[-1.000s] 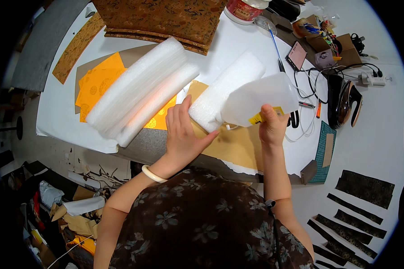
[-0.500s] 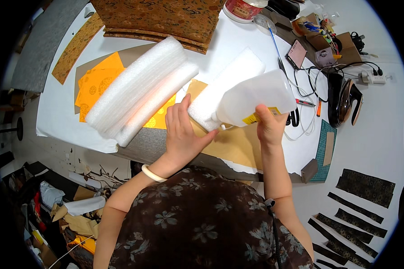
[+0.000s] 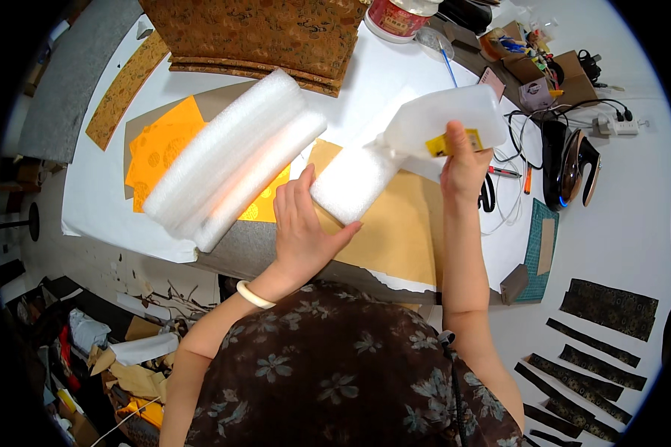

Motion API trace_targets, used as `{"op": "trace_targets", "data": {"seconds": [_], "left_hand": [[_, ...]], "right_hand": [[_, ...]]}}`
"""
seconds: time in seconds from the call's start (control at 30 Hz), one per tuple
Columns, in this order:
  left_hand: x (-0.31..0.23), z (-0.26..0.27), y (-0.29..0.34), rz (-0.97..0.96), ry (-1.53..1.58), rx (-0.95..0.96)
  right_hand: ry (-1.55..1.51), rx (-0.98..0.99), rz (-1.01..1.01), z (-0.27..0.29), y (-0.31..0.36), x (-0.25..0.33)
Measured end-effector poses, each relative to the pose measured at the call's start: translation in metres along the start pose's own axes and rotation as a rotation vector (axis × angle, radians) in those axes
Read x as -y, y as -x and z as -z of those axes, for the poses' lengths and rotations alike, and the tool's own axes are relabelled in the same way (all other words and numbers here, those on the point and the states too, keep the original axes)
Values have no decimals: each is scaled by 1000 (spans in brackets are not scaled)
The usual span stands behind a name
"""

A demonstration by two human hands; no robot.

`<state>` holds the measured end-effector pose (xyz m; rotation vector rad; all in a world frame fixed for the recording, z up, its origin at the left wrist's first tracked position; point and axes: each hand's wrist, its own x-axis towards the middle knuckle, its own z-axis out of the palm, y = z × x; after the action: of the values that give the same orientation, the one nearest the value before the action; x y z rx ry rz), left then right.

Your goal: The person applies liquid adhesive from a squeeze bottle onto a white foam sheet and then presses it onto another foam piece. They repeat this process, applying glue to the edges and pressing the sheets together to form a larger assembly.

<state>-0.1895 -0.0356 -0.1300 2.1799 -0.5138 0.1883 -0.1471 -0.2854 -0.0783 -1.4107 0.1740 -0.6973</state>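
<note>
My right hand (image 3: 464,167) grips a translucent white plastic bottle (image 3: 455,112) with a yellow label. The bottle is tipped on its side, its narrow nozzle pointing left over a white foam strip (image 3: 354,186). The near end of that strip lies between the fingers and outstretched thumb of my left hand (image 3: 306,223), which steadies it. Brown paper (image 3: 395,238) lies under the foam. Left of my left hand rests a stack of curved white foam strips (image 3: 231,156). Part of the single strip is hidden behind the bottle.
Brown patterned panels (image 3: 253,37) stand at the back, beside a red-labelled tub (image 3: 399,18). Orange patterned paper (image 3: 164,145) lies left of the foam stack. To the right are cables, a red pen (image 3: 505,172), a green cutting mat (image 3: 533,253) and an iron (image 3: 583,167).
My right hand has moved the bottle up and to the right, away from the strip's near end toward its far part. The left hand has stayed almost still.
</note>
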Motion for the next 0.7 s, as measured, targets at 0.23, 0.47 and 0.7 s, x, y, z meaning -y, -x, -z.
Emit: {"op": "trace_targets", "data": {"seconds": [0.23,0.47,0.7], "left_hand": [[-1,0,-1,8,51,-7],[-2,1,-2,-4,4,1],[-3,2,-2,-25,-3,-11]], "right_hand": [[79,-61,144,16,-44,1],[7,111,-16,-15,32,23],[75,27,-14,9,-4,13]]}}
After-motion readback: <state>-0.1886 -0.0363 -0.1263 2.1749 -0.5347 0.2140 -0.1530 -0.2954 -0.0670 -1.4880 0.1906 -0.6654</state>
